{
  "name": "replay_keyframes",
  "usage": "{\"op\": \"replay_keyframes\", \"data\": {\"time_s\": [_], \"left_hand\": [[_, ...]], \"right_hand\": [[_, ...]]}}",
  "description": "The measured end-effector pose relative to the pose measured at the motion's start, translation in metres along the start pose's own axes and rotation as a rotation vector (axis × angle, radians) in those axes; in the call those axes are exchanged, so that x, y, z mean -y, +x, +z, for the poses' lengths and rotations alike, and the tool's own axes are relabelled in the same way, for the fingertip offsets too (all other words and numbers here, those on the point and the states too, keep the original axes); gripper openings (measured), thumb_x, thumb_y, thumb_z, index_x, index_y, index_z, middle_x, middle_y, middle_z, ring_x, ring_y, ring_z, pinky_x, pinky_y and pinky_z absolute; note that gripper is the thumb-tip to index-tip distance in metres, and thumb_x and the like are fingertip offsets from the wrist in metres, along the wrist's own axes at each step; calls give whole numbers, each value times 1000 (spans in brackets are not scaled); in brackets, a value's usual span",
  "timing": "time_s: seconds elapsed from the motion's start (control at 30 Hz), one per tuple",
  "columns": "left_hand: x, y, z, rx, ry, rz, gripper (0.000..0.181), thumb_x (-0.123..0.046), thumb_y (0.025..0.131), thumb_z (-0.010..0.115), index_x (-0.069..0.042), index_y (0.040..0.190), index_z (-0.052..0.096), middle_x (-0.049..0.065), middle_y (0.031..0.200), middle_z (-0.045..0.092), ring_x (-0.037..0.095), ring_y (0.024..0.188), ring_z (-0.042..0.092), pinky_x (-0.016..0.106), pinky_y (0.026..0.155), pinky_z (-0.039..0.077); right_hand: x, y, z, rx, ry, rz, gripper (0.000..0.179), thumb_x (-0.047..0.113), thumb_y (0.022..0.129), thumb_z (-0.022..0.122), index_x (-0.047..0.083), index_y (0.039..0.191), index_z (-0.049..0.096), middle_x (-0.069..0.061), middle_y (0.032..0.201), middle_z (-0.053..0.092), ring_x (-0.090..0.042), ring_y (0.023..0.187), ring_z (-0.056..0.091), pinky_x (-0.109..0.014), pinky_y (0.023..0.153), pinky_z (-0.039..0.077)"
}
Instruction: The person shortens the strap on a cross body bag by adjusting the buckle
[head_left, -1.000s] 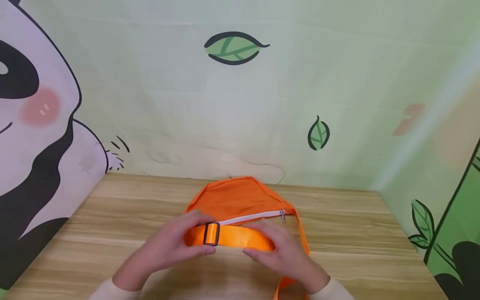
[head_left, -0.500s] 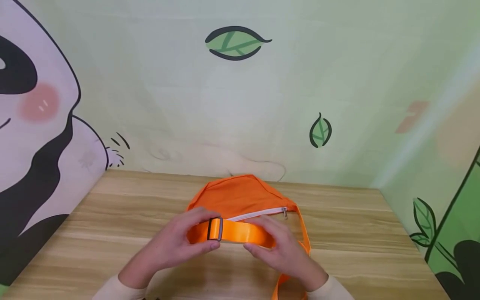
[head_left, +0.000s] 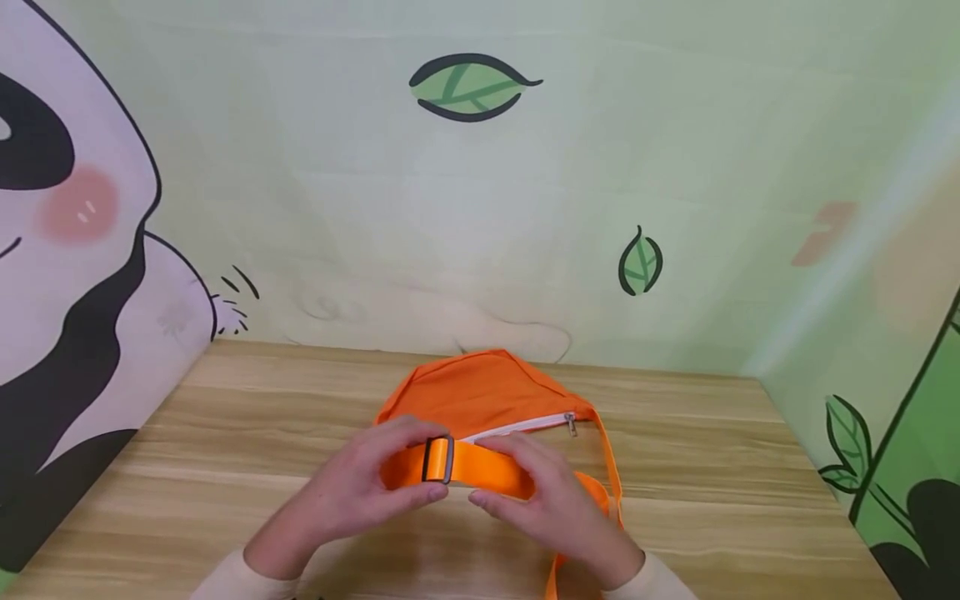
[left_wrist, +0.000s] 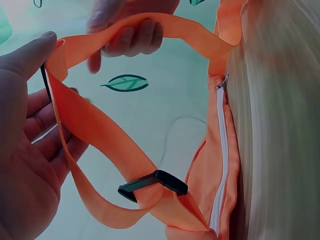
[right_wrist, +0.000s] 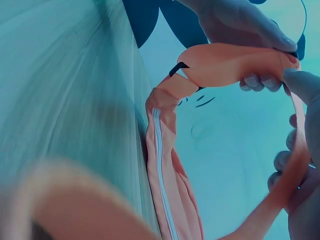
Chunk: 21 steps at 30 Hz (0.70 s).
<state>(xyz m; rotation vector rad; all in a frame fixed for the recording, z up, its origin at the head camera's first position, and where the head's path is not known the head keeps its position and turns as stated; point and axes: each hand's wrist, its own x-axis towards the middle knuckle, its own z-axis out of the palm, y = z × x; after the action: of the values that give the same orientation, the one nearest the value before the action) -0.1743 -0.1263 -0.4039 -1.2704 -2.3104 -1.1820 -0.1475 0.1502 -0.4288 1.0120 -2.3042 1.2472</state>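
An orange bag [head_left: 476, 387] with a white zipper [head_left: 517, 426] lies toward the back of the wooden table. In front of it, its orange strap [head_left: 491, 468] is held up in a loop between both hands. The left hand [head_left: 367, 483] pinches the strap beside a black slide buckle [head_left: 449, 460], thumb below and fingers above. A short way to the right, the right hand [head_left: 551, 496] holds the same strap between thumb and fingers. Nearer the bag, a second black buckle [left_wrist: 175, 182] sits on the strap in the left wrist view.
Wood-grain tabletop [head_left: 240, 433] surrounds the bag. A slack length of strap [head_left: 611, 467] runs from the bag's right end down past the right forearm. Behind stands a pale green backdrop [head_left: 337, 167] printed with leaves and a panda.
The left hand has shifted a little right with the buckle, and the right hand slightly left, so the thumbs are closer. The bag stays in place on the table.
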Motion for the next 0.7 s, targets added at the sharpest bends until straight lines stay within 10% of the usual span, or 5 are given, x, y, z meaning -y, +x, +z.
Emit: {"op": "replay_keyframes", "data": {"time_s": [0.3, 0.7], "left_hand": [[-1, 1, 3, 11, -10, 12, 43, -29, 94, 87, -23, 131, 68, -10, 113, 70, 5, 95, 63, 25, 82, 57], [-4, 2, 5, 44, -27, 38, 46, -29, 94, 87, -24, 135, 67, -10, 115, 70, 5, 100, 63, 26, 86, 56]], "right_hand": [[7, 1, 4, -53, 62, 57, 36, 11, 94, 84, 13, 128, 72, -4, 117, 78, -12, 95, 68, -26, 78, 61], [19, 11, 0, -54, 526, 483, 17, 8, 99, 77, -7, 108, 74, -4, 89, 78, -5, 57, 59, -20, 55, 53]]}}
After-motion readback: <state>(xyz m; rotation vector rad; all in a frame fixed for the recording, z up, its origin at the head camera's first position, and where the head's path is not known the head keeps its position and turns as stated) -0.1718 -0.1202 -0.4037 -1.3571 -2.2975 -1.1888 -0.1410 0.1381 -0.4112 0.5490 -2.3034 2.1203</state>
